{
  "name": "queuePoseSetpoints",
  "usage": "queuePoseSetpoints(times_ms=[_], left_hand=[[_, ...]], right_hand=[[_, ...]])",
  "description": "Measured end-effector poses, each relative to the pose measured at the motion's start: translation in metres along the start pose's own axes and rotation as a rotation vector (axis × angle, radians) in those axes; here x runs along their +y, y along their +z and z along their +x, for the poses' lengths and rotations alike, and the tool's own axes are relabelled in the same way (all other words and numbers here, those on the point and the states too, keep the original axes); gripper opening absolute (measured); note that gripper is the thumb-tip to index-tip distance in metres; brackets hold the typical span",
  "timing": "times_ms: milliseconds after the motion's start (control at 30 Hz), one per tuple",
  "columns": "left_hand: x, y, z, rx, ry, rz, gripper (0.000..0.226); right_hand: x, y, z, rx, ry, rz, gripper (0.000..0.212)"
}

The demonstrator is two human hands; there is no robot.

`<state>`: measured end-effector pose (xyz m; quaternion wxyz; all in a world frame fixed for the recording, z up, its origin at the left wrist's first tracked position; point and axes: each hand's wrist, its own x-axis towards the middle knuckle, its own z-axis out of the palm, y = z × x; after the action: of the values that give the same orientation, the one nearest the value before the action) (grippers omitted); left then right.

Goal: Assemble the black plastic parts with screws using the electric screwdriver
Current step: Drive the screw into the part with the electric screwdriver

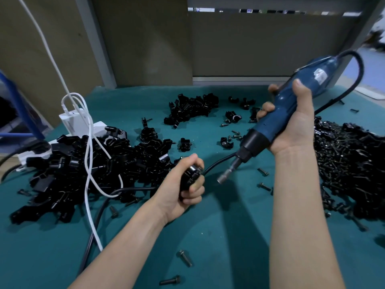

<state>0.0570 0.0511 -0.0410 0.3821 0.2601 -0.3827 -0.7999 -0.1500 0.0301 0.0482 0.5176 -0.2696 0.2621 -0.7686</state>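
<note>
Left hand (186, 187), lower centre of frame: fingers curled tight around a small black plastic part (190, 174), held just above the worktop (229, 236). Whether a screw is already seated in it cannot be told; the hand covers most of it.

Right hand (291, 124), right of centre: clamped around the blue electric screwdriver (291, 101), which is tilted with its bit (227, 173) pointing down-left toward the held part. Bit tip sits near the part, not touching.

Outward: the driver's black cord (218, 161) runs right behind the part and between the two hands. Large heap of black parts (79, 170) at left, with white cable (89, 142) draped over it. Smaller heap (191, 109) at upper centre. Dense screw pile (350, 172) at right edge. Loose screws (185, 258) scattered over the green surface.

Risks, judged:
- Bit meets the screw head off-axis because the driver is tilted; could cam out or cross-thread.
- Bit slips toward the left fingers, which wrap close to the target.
- Cord lying at the part could snag or nudge the driver.
- Part could twist under torque if the one-handed hold loosens.
</note>
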Motion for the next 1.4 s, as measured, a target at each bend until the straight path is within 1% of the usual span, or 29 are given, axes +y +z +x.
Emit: queuePoseSetpoints(times_ms=[33,100,133,167,233,300,400,433,500,600,667,733,767,867,967,1133,1233,1300,1333,1400], left_hand=[[0.001,-0.001,0.000,-0.002,0.012,-0.041,0.020],[0.003,-0.001,0.001,0.001,0.035,-0.096,0.021],[0.003,-0.001,0.001,0.010,0.045,-0.116,0.022],[0.003,0.000,0.001,0.024,0.055,-0.137,0.021],[0.003,0.002,0.001,0.071,0.078,-0.180,0.020],[0.006,0.003,0.001,0.129,0.098,-0.217,0.018],[0.009,0.004,0.002,0.184,0.116,-0.235,0.027],[0.009,0.004,0.001,0.188,0.113,-0.228,0.029],[0.008,0.005,0.001,0.161,0.096,-0.198,0.027],[0.004,0.005,-0.001,0.075,0.056,-0.118,0.030],[0.000,0.004,-0.004,0.034,0.022,-0.079,0.030],[-0.001,0.003,-0.005,0.012,-0.014,-0.051,0.031],[-0.001,0.002,-0.006,0.004,-0.027,-0.034,0.032],[0.000,0.000,-0.007,0.008,-0.041,0.058,0.041],[0.000,-0.001,-0.007,0.044,-0.042,0.131,0.036],[-0.001,-0.007,-0.002,0.110,-0.054,0.179,0.032],[-0.002,-0.009,0.000,0.118,-0.046,0.197,0.033],[-0.004,-0.010,0.001,0.124,-0.034,0.211,0.034],[-0.005,-0.011,0.001,0.126,-0.027,0.218,0.034],[-0.005,-0.012,0.001,0.123,-0.017,0.232,0.033]], right_hand=[[-0.002,-0.004,0.001,0.069,0.049,-0.122,0.021],[0.000,-0.015,0.004,0.211,0.193,-0.417,0.030],[0.003,-0.020,0.005,0.252,0.269,-0.539,0.033],[0.009,-0.023,0.006,0.268,0.333,-0.627,0.034],[0.022,-0.027,0.008,0.267,0.403,-0.719,0.037],[0.032,-0.029,0.012,0.275,0.416,-0.819,0.044],[0.041,-0.031,0.016,0.240,0.415,-1.068,0.050],[0.043,-0.031,0.015,0.218,0.430,-1.103,0.050],[0.045,-0.030,0.013,0.180,0.473,-1.065,0.047],[0.036,-0.020,0.009,0.128,0.471,-0.835,0.036],[0.026,-0.011,0.007,0.032,0.412,-0.614,0.035],[0.018,-0.002,0.004,-0.081,0.307,-0.416,0.034],[0.014,0.003,0.003,-0.097,0.250,-0.346,0.031],[0.009,0.013,-0.001,-0.042,0.121,-0.154,0.020],[0.007,0.014,0.000,0.013,0.083,0.018,0.016],[0.003,0.004,0.003,0.073,0.029,0.141,0.018],[-0.002,0.002,0.003,0.089,-0.013,0.209,0.028],[-0.003,0.003,0.002,0.089,-0.027,0.199,0.025],[-0.001,0.004,0.001,0.087,-0.028,0.178,0.028],[0.003,0.008,0.001,0.074,-0.025,0.131,0.042]])
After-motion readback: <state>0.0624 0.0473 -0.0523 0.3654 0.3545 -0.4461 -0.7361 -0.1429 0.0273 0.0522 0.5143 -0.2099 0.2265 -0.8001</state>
